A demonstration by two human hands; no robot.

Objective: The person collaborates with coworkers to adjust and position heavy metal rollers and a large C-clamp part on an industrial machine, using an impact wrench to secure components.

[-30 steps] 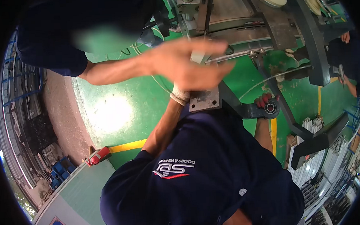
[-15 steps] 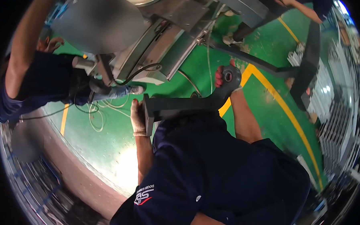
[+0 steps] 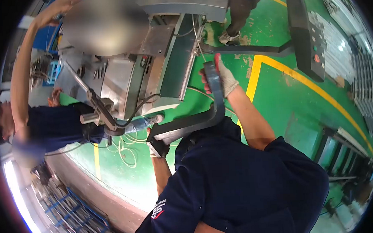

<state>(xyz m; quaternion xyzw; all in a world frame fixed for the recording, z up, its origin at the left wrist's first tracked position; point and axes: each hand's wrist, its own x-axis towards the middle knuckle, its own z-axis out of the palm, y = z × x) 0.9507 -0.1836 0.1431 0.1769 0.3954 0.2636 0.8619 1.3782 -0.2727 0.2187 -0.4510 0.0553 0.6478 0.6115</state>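
Several fingers around dark bracket

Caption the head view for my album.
Gloved left hand and right hand hold a bent dark bar over green floor.

White glare washes out the glossy green floor near its lower-left edge. Fisheye distortion bows the yellow painted stripe; black vignetting fills the corners; a grey oval patch looks blurred.
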